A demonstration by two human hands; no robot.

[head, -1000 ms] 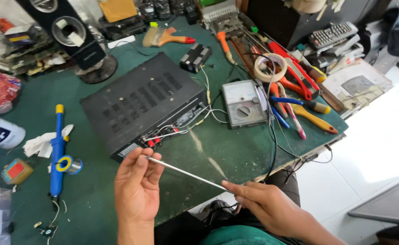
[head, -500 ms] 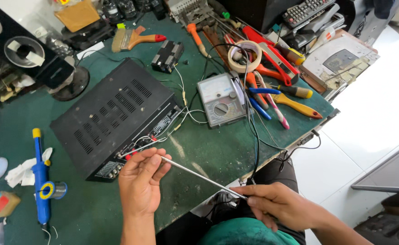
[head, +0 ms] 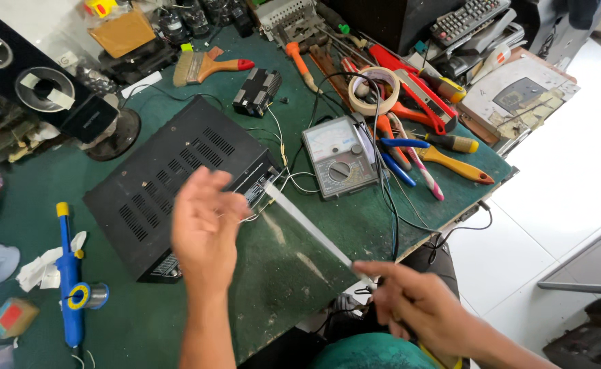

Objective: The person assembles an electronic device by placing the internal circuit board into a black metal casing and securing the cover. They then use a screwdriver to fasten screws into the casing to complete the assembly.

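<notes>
Two hands (head: 208,225) (head: 410,304), one thin rod (head: 307,229)

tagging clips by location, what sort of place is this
Most likely an electronics repair bench. An analog multimeter lies on the green table beside a black vented amplifier case with loose wires, and a blue desoldering pump and screwdrivers lie around.

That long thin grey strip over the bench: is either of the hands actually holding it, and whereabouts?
The right hand pinches the thin grey strip at its near end. The left hand is open, off the strip.
</notes>
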